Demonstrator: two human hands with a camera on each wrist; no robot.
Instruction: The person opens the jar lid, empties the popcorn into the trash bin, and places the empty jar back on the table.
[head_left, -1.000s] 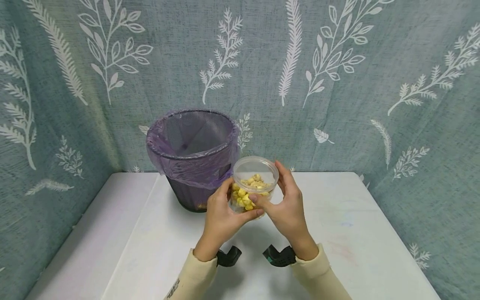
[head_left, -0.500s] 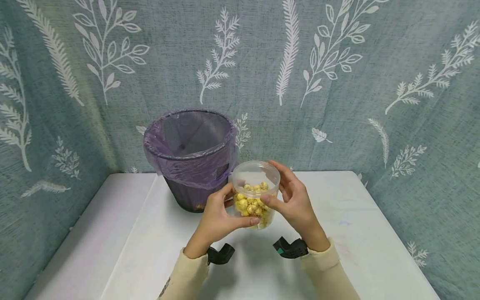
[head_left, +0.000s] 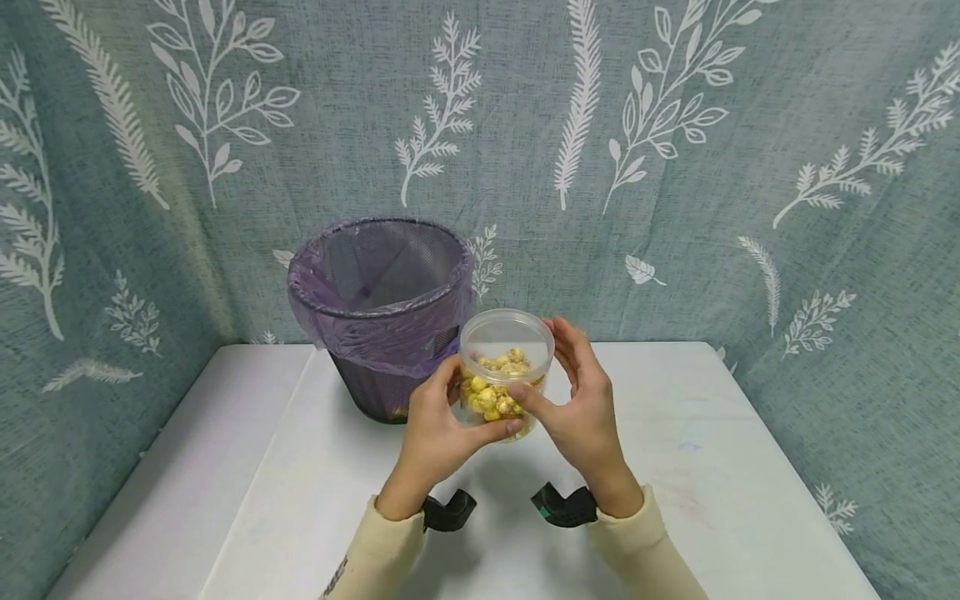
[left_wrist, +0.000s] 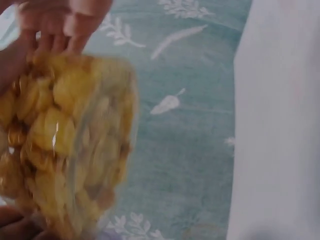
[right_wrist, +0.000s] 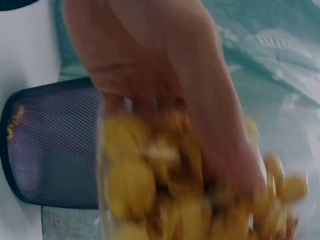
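Observation:
A clear round plastic jar (head_left: 507, 340), partly filled with yellow popcorn (head_left: 487, 400), is held above the table between both hands. My left hand (head_left: 438, 433) grips its lower left side, with the thumb across the front near the base. On the right side my right hand (head_left: 585, 417) holds it higher up, thumb on the front and fingers around the back. Both wrist views show the popcorn close up and blurred through the jar wall. I cannot tell whether a clear lid covers the top.
Just behind and left of the jar stands a black mesh wastebasket (head_left: 360, 387) with a purple bag liner (head_left: 375, 337) over its rim. The white table (head_left: 262, 500) ends at a green leaf-patterned cloth (head_left: 525, 167) behind and at the sides.
Both hands lowered the jar slightly toward me, then brought it back up to about its earlier height. The grip stayed much the same. The wastebasket has not moved.

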